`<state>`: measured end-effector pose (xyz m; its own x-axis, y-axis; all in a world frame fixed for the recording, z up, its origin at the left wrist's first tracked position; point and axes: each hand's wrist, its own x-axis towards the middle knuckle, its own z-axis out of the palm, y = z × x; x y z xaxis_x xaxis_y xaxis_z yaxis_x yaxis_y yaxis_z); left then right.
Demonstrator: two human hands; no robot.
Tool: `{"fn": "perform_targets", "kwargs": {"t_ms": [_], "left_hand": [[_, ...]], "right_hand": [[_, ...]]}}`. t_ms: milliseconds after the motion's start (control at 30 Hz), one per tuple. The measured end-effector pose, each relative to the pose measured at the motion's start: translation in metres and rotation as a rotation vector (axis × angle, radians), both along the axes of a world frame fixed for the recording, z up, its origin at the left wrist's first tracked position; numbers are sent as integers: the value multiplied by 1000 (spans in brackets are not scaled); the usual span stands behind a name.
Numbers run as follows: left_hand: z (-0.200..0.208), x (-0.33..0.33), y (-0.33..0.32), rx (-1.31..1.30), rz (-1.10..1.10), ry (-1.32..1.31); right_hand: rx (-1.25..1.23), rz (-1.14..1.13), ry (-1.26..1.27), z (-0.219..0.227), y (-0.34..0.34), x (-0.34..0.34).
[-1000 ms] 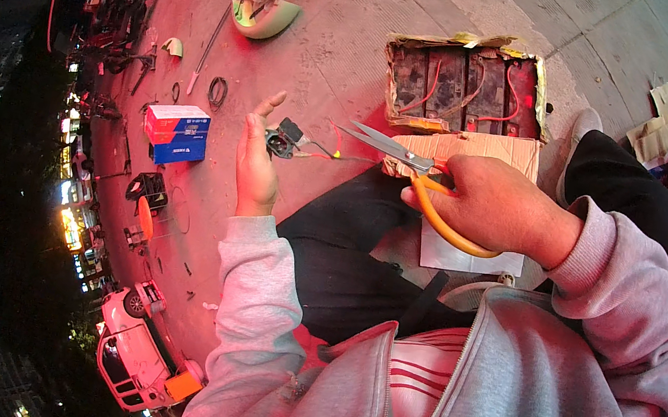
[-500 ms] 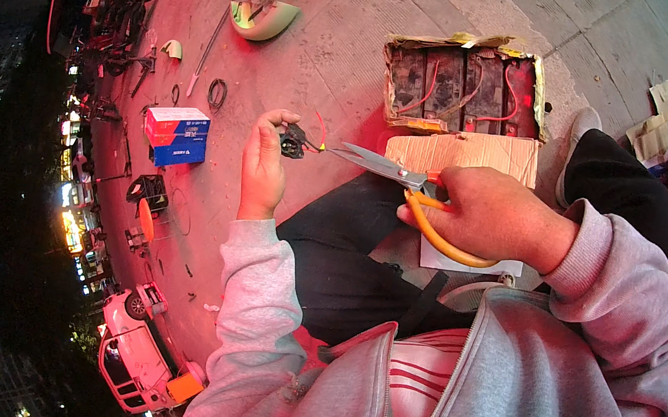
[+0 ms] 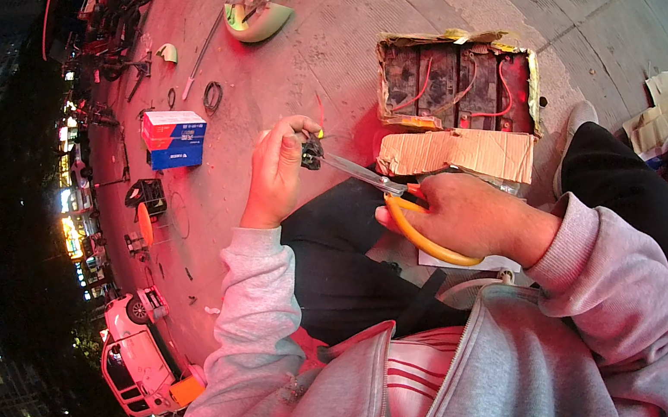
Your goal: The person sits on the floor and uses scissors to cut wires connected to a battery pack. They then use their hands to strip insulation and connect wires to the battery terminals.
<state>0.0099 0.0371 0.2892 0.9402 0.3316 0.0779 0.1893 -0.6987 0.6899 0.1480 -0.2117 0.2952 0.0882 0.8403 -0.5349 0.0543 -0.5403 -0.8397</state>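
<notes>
Between the fingers of my left hand (image 3: 277, 169) is a small black part (image 3: 312, 153), with a short red and yellow wire (image 3: 320, 119) sticking up from it. Its exact kind is too small to make out. My right hand (image 3: 459, 215) is closed round the orange handles of a pair of scissors (image 3: 365, 175). Their blades, close together, point left, and the tips reach the black part. Just beyond my hands lies an open cardboard box holding a battery pack (image 3: 449, 87) of dark blocks joined by red wires. Its cardboard flap (image 3: 458, 152) folds toward me.
Left of me stand a blue, red and white box (image 3: 173, 139) and a black crate (image 3: 147, 201). A pale green shell with plastic wrap (image 3: 259, 20) lies farther off, near a coil of cable (image 3: 212, 97). Flattened cardboard (image 3: 661, 116) lies at far right. A white car (image 3: 140, 357) stands lower left.
My right hand has moved the scissors slightly left and down, bringing the blade tips against the black part. My left hand has shifted a little right and turned the part.
</notes>
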Motion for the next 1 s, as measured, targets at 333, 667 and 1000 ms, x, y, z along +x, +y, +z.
{"fn": "perform_targets", "kwargs": {"t_ms": [333, 667, 1000], "left_hand": [[7, 7, -7, 320, -181, 2], [13, 5, -4, 305, -285, -57], [5, -2, 4, -320, 25, -123]], "right_hand": [[-29, 52, 269, -11, 5, -2], [-208, 142, 1043, -37, 4, -18], [-163, 201, 903, -19, 0, -4]]}}
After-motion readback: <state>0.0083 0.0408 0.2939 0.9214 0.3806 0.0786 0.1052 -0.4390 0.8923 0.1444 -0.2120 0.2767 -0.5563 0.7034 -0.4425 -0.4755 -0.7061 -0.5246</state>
